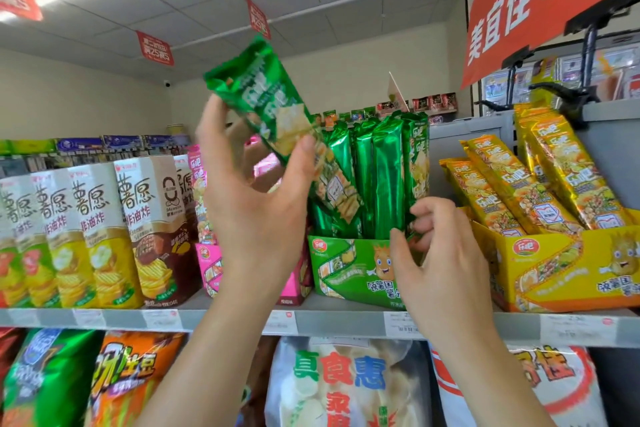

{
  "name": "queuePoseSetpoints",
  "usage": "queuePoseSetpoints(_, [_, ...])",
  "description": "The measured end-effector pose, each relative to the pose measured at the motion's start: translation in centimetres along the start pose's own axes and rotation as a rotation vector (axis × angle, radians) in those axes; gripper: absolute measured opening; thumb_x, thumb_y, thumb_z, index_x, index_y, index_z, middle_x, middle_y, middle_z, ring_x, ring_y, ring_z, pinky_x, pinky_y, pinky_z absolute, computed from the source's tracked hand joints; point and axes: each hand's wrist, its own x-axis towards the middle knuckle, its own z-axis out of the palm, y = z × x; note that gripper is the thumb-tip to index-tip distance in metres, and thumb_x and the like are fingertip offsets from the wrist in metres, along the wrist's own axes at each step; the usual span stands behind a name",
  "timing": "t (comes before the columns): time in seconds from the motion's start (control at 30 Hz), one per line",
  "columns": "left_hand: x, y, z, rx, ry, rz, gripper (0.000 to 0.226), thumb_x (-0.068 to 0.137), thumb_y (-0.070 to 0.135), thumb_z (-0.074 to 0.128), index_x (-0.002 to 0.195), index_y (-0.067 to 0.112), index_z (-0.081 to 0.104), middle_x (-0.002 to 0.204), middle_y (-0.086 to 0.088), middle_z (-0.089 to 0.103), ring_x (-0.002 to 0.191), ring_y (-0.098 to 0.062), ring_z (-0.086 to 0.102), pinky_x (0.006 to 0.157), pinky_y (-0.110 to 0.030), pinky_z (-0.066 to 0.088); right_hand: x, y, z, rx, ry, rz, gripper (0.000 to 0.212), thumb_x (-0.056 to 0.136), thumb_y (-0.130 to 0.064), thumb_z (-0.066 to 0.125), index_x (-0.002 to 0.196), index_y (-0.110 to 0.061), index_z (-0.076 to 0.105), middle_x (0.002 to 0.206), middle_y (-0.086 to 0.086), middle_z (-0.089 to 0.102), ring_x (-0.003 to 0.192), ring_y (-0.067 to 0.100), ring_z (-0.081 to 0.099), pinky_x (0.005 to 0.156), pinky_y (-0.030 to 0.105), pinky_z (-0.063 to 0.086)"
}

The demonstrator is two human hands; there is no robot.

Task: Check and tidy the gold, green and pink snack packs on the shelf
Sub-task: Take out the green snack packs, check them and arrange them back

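**Mid-shelf: green pack lifted, other hand at the green box**

- Left of frame: row of cream-and-brown chip boxes stands upright on the shelf.
- Just right of them: pink display box holding pink packs, mostly hidden behind the left forearm.
- Centre: left hand holds one green pack raised above the shelf. It is tilted, top end toward upper left. Fingers grip its left edge and the thumb its right edge. The lower end overlaps the packs behind; can't tell if it touches them.
- Right of centre: green display box with upright green packs packed side by side.
- Right hand is at that box's front right corner. Thumb and curled fingers pinch the lower edge of the rightmost green pack.
- Right of frame: gold display box, beside the green one. Its gold packs lean back toward upper left, not upright.
- Upper right: red banner hangs above the shelf.
- Bottom: large snack bags on the shelf below.
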Motion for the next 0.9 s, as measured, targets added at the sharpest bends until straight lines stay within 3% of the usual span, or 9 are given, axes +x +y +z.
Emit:
queuePoseSetpoints(0.1, [-1.1,1.2,-2.2,-0.066,0.069,-0.002,0.059,0.087,0.001,0.067,0.131,0.016,0.031,0.106,-0.016,0.060,0.085,-0.012,0.064,0.070,-0.014,0.049,-0.8,-1.3,-0.7,0.062,0.047,-0.015,0.029,0.089,-0.024,0.065,0.113,-0.012,0.053,0.101,0.002,0.050,0.082,0.018,0.055,0.066,0.020,0.039])
queuePoseSetpoints(0.17, [-2.4,1.5,-3.6,-0.089,0.074,-0.048,0.052,0.087,0.000,0.065,0.125,0.018,0.033,0.088,0.001,0.064,0.072,0.000,0.061,0.064,-0.009,0.047,-2.0,-2.7,-1.4,0.195,-0.022,-0.047,0.034,0.091,-0.040,0.057,0.119,-0.022,0.049,0.108,-0.005,0.050,0.092,0.010,0.055,0.077,0.013,0.040])
queuePoseSetpoints(0.27, [-4.4,1.8,-4.8,-0.144,0.119,-0.207,0.045,0.081,0.009,0.066,0.112,0.030,0.040,0.067,0.015,0.063,0.057,0.004,0.055,0.053,-0.010,0.044,-4.5,-5.2,-1.5,0.374,-0.400,-0.073,0.049,0.088,-0.064,0.050,0.133,-0.048,0.038,0.128,-0.027,0.045,0.122,-0.004,0.047,0.094,0.005,0.033])
queuePoseSetpoints(0.4, [-5.9,1.0,-6.2,-0.244,0.145,-0.334,0.054,0.078,0.009,0.068,0.117,0.036,0.042,0.087,0.005,0.073,0.073,-0.004,0.068,0.064,-0.016,0.051,-8.4,-6.9,0.5,0.374,-0.586,-0.044,0.067,0.087,-0.061,0.051,0.143,-0.060,0.014,0.140,-0.045,0.030,0.123,-0.027,0.032,0.093,-0.003,0.027])
queuePoseSetpoints(0.5, [-5.9,0.4,-8.2,-0.267,0.075,-0.434,0.052,0.085,0.023,0.065,0.127,0.044,0.044,0.107,0.009,0.072,0.094,-0.004,0.068,0.075,-0.017,0.052,-9.8,-7.1,1.1,0.513,-0.597,0.007,0.058,0.088,-0.051,0.057,0.136,-0.066,0.029,0.126,-0.047,0.046,0.111,-0.024,0.048,0.084,-0.005,0.033])
queuePoseSetpoints(0.6, [-5.3,-0.5,-10.5,-0.352,0.073,-0.547,0.032,0.091,0.032,0.058,0.121,0.035,0.064,0.098,0.013,0.069,0.087,-0.005,0.061,0.075,-0.021,0.049,-10.8,-6.9,1.5,0.695,-0.712,0.181,0.049,0.076,-0.059,0.060,0.122,-0.070,0.045,0.114,-0.030,0.066,0.101,-0.007,0.063,0.083,0.011,0.045])
queuePoseSetpoints(0.7, [-5.4,-1.2,-12.3,-0.384,0.144,-0.638,0.030,0.088,0.034,0.063,0.112,0.021,0.073,0.093,0.000,0.065,0.084,-0.014,0.055,0.073,-0.027,0.048,-11.7,-6.8,2.0,0.831,-0.764,0.261,0.048,0.076,-0.055,0.062,0.123,-0.058,0.053,0.117,-0.026,0.067,0.112,-0.004,0.061,0.088,0.007,0.044])
queuePoseSetpoints(0.83, [-6.4,-2.0,-13.9,-0.373,0.171,-0.685,0.042,0.090,0.038,0.061,0.121,0.010,0.068,0.113,-0.008,0.068,0.110,-0.025,0.059,0.101,-0.043,0.044,-11.9,-8.2,2.6,0.861,-0.777,0.238,0.033,0.086,-0.045,0.057,0.116,-0.057,0.062,0.114,-0.025,0.068,0.109,-0.007,0.062,0.084,0.003,0.043])
queuePoseSetpoints(0.9, [-6.7,-2.3,-14.7,-0.375,0.178,-0.711,0.043,0.091,0.039,0.060,0.121,0.010,0.067,0.120,-0.013,0.068,0.114,-0.028,0.061,0.102,-0.044,0.046,-12.3,-8.7,2.9,0.840,-0.772,0.251,0.030,0.085,-0.047,0.056,0.113,-0.058,0.063,0.109,-0.025,0.070,0.102,-0.009,0.064,0.079,0.003,0.044])
